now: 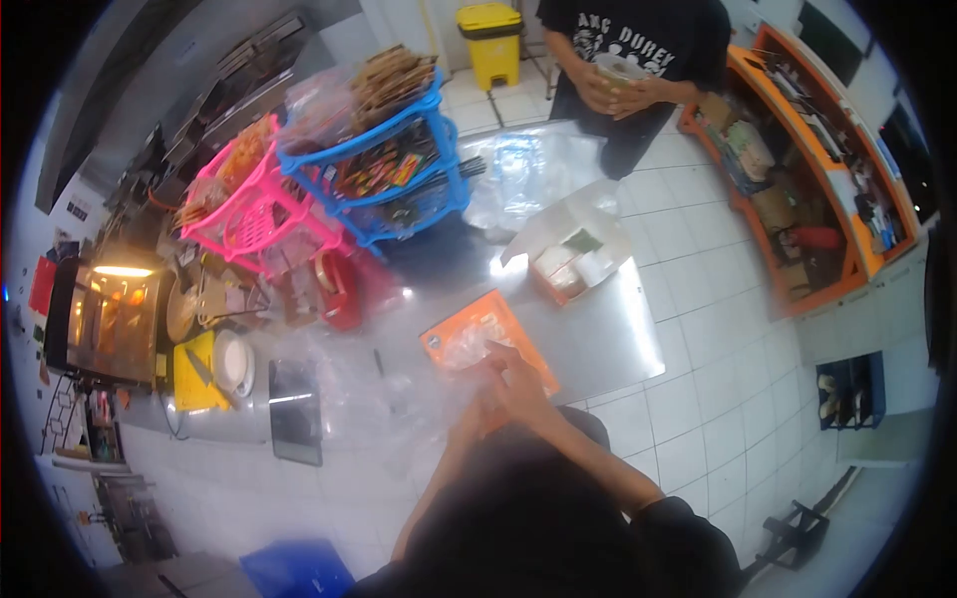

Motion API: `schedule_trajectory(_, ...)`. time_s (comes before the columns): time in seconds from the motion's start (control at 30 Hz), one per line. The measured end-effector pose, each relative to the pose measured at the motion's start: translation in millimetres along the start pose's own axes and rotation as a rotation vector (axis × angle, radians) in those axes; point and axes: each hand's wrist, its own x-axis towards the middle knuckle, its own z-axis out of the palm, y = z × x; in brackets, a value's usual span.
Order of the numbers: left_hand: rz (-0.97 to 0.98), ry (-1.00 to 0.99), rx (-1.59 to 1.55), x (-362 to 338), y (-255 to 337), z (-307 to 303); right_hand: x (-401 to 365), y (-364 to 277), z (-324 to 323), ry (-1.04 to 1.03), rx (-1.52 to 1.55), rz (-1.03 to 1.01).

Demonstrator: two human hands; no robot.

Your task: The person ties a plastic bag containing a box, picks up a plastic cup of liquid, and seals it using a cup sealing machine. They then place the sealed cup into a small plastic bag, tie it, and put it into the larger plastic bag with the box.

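My right hand (520,383) is at the near edge of the metal table (608,349), its fingers closed around part of a clear, crumpled plastic bag (467,345). My left hand (473,417) is close beside it, lower and to the left, blurred and partly hidden; its fingers cannot be made out. Beneath the plastic and just beyond my hands lies an orange flat box (526,349). Behind it stands an open white box (575,261) with small packets inside.
Blue rack (371,184) and pink rack (261,221) hold packaged goods at the back left. A tablet (295,414), a knife (198,366) on a yellow board (199,349) and bowls (233,361) lie left. Across the table a person (638,50) holds a container.
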Motion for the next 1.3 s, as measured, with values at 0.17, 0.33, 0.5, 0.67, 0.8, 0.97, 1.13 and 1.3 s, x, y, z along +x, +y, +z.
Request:
schedule_trajectory(0.17,0.047,-0.074,0.065,21,0,-16,19,21,-7,-0.186,0.638,0.482)
schedule_trajectory(0.33,0.088,-0.107,0.101,27,-1,-20,13,44,-2,-0.192,0.833,0.616)
schedule_trajectory(0.5,0.124,-0.118,0.125,32,2,-20,3,46,-4,-0.119,0.993,0.690)
schedule_trajectory(0.67,0.187,-0.124,0.182,34,5,-29,-8,58,-7,-0.184,0.884,0.549)
schedule_trajectory(0.8,0.352,-0.143,0.371,42,10,-42,5,45,-20,-0.344,0.660,0.457)
schedule_trajectory(0.97,0.739,-0.251,0.781,62,40,-80,82,-51,-95,-0.458,0.513,0.179)
schedule_trajectory(1.13,0.753,-0.333,1.054,46,128,-88,145,-164,-170,0.055,0.777,-0.742)
schedule_trajectory(1.3,0.688,-0.304,0.891,66,222,-23,175,-135,-201,0.305,0.048,-0.484)
